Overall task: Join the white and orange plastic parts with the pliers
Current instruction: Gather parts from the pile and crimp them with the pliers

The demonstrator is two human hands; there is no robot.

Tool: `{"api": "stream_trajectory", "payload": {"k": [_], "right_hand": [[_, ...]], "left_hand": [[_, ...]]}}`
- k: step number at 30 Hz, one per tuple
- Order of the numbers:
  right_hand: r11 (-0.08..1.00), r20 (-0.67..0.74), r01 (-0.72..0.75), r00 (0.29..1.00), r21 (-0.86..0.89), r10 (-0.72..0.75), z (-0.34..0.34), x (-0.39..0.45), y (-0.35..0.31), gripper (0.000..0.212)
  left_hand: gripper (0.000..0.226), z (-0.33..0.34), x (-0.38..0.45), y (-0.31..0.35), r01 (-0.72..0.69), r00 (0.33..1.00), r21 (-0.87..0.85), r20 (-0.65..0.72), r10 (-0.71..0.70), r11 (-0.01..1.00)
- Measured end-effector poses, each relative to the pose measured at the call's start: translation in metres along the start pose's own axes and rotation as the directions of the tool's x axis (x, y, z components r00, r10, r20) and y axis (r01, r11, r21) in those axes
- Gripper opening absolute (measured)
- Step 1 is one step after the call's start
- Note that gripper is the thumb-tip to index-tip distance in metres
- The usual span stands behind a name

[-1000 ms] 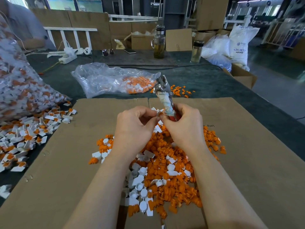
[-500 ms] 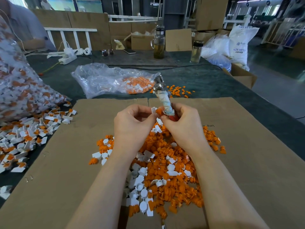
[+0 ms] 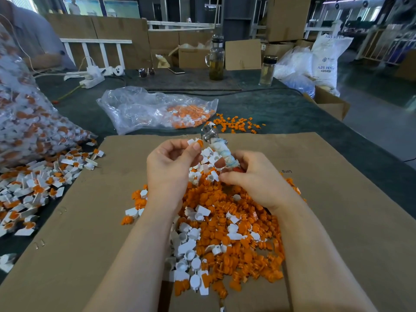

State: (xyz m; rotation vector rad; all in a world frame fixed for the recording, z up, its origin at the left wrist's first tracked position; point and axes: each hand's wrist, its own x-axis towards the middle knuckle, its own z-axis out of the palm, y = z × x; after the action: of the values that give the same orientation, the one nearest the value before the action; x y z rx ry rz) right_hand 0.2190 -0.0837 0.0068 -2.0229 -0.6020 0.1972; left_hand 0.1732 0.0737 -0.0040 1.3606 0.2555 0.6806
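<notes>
My left hand (image 3: 171,167) pinches a small white and orange part (image 3: 195,143) between thumb and fingertips, raised above the pile. My right hand (image 3: 254,179) grips the pliers (image 3: 219,149) by their tape-wrapped handles, metal jaws pointing up and away, close to the right of the held part. A heap of loose orange and white plastic parts (image 3: 225,226) lies on the cardboard sheet (image 3: 90,233) under both hands.
A spread of joined white-and-orange pieces (image 3: 33,188) lies at the left, beside a full clear bag (image 3: 27,122). Another clear bag with orange parts (image 3: 157,111) and scattered orange parts (image 3: 236,124) lie beyond the cardboard. Bottles, boxes and a person's sleeve are at the back.
My left hand has drawn away to the left and lifted the white and orange part clear of the pliers. The pliers have tilted lower and to the right in my right hand.
</notes>
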Motion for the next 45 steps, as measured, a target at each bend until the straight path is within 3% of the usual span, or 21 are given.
{"api": "stream_trajectory", "payload": {"k": [8,21,30,33,36,38,41,45], "right_hand": [[0.994,0.096,0.038,0.995,-0.099,-0.028,0.001,-0.001,-0.004,0.02],[0.994,0.142,0.072,0.988,-0.088,-0.059,0.006,0.001,0.0,0.014],[0.984,0.141,0.092,0.988,-0.15,-0.071,0.008,0.002,-0.003,0.025],[0.975,0.101,0.108,0.991,-0.192,-0.09,0.011,0.002,0.0,0.013],[0.952,0.014,0.121,0.992,-0.28,-0.122,0.013,0.004,0.003,0.002],[0.949,-0.057,0.11,0.99,-0.294,-0.132,0.011,0.005,0.005,0.004],[0.951,-0.138,0.079,0.982,-0.299,-0.125,0.008,0.007,0.007,0.006],[0.919,-0.144,0.037,0.984,-0.393,-0.101,0.007,0.009,0.012,0.009]], "left_hand": [[0.006,-0.002,0.002,0.001,0.035,0.999,-0.165,0.021,-0.032,0.986],[0.007,-0.002,0.001,0.002,0.047,0.999,-0.174,0.025,-0.043,0.984],[0.006,-0.001,0.0,0.004,0.054,0.999,-0.155,0.019,-0.051,0.986],[0.005,-0.004,0.001,0.006,0.129,0.992,-0.174,0.014,-0.128,0.976],[0.006,-0.017,0.007,0.009,0.273,0.942,-0.334,-0.099,-0.321,0.902],[0.011,-0.034,0.013,0.011,0.308,0.847,-0.533,-0.224,-0.482,0.788],[0.009,-0.059,0.021,0.016,0.164,0.725,-0.772,-0.328,-0.605,0.614],[0.03,-0.08,0.028,0.012,-0.098,0.679,-0.896,-0.379,-0.629,0.434]]}}
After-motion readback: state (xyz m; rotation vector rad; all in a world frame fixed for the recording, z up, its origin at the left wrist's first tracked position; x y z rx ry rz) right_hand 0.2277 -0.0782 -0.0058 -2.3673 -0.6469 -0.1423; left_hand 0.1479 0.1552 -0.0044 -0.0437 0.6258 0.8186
